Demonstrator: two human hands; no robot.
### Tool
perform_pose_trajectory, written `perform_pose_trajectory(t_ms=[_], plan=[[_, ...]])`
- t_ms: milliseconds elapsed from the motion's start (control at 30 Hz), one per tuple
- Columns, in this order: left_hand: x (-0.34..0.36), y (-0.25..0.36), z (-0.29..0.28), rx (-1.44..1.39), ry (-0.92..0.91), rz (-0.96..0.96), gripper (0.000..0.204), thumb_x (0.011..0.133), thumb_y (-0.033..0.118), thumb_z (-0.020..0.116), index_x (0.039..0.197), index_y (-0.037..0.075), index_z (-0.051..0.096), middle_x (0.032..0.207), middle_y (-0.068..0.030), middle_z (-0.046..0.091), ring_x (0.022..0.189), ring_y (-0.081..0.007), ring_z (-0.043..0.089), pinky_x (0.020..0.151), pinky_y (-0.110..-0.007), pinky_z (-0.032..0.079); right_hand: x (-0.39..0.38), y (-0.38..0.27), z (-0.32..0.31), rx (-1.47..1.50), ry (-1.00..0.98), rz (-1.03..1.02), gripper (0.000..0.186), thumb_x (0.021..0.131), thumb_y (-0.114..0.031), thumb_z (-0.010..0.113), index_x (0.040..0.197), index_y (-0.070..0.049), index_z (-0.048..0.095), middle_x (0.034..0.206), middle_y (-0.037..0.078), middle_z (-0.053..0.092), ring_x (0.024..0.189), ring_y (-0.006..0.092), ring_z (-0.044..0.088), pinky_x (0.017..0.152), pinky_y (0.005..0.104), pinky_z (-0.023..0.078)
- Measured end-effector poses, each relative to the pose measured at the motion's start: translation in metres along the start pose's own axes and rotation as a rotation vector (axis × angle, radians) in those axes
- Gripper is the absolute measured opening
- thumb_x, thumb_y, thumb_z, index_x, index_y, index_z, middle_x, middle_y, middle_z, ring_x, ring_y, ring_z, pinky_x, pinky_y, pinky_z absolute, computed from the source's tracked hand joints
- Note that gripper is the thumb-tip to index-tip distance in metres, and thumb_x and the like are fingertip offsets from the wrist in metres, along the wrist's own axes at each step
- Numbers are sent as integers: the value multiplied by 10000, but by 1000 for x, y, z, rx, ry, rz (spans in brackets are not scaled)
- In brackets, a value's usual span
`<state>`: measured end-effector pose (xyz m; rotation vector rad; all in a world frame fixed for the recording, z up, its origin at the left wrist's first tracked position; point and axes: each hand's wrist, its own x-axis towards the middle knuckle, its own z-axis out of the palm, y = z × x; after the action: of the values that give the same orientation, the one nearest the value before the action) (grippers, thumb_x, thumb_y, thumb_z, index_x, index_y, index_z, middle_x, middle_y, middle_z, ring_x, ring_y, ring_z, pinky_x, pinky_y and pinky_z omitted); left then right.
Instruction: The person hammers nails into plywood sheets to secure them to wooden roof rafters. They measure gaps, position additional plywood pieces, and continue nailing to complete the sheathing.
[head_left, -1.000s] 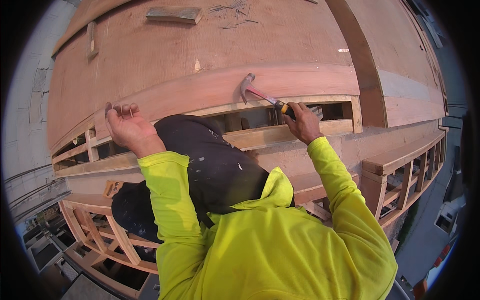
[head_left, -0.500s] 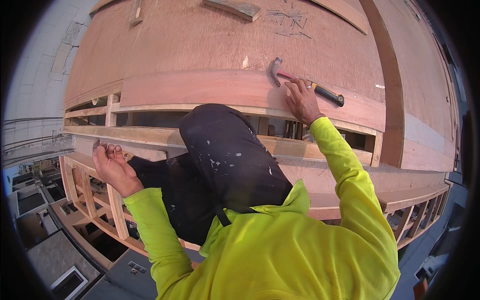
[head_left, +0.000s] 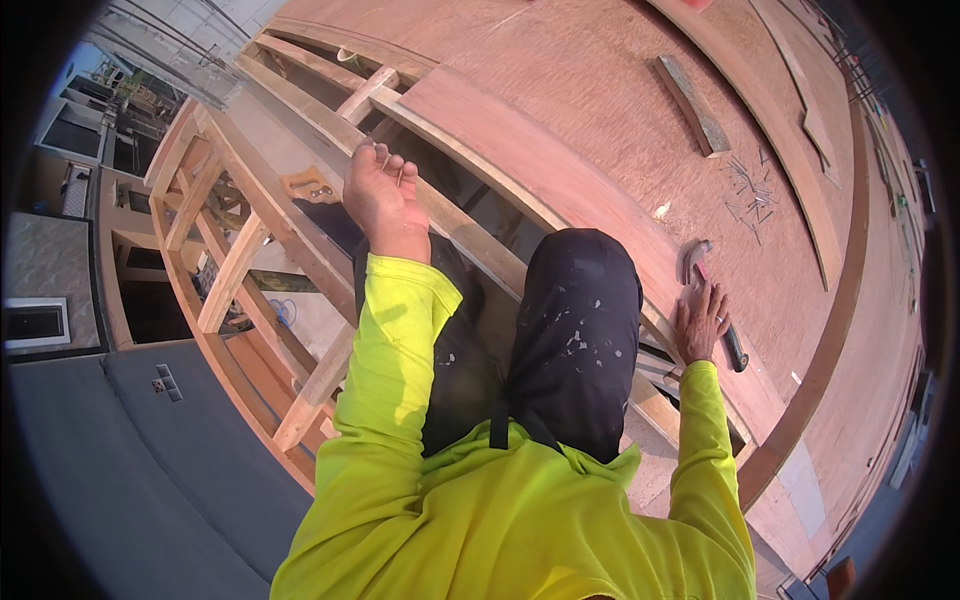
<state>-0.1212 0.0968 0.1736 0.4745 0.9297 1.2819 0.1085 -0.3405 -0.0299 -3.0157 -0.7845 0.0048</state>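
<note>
Over the edge of the plywood deck, my right hand [head_left: 702,318] lies with its fingers stretched out across the shaft of a claw hammer [head_left: 735,345]. The hammer rests on a long plywood strip [head_left: 560,185], its steel head beyond my fingertips and its dark grip showing past my hand. My left hand [head_left: 388,205] is raised above the timber frame, palm up, fingers loosely curled and apart, holding nothing. Beside it, lower down, shows the wooden handle of a handsaw [head_left: 308,184]. Several loose nails [head_left: 750,190] lie scattered beyond the hammer.
A short offcut of wood [head_left: 693,105] lies near the nails, with a long curved-looking batten [head_left: 800,195] farther right. Timber framing with open gaps [head_left: 235,270] runs along my left, with ground and a building far below. My bent knees [head_left: 580,310] are between my hands.
My view has turned left, so the deck now runs diagonally. My left hand stays raised and has moved nearer my left knee. The right hand still lies over the hammer.
</note>
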Motion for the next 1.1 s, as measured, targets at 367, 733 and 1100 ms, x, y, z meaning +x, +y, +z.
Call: perform_pose_trajectory(t_ms=[367,733,1100], plan=[[-8,-5,-1,-85,-19,-9,267,924,161,579,1159,35,583,928,-10,551,705,-102,513,640,-269,465,2,-9,-3,-60,-50,22,639,1017,-462,377,1544,-106,311,1631,188,178,1501,435,94,1165,623,22],[-50,-43,15,50,-381,-262,227,926,147,582,1117,31,619,870,7,579,710,-92,531,655,-272,480,-3,-11,2,-52,84,4,572,997,-439,431,1474,-124,443,1604,166,274,1487,405,186,1168,597,68],[-79,-87,37,180,-503,-431,172,928,157,587,1055,62,656,842,9,602,669,-86,531,633,-246,469,-4,-15,-3,-18,119,-3,560,974,-437,461,1432,-115,490,1590,164,303,1483,404,200,1163,598,94]])
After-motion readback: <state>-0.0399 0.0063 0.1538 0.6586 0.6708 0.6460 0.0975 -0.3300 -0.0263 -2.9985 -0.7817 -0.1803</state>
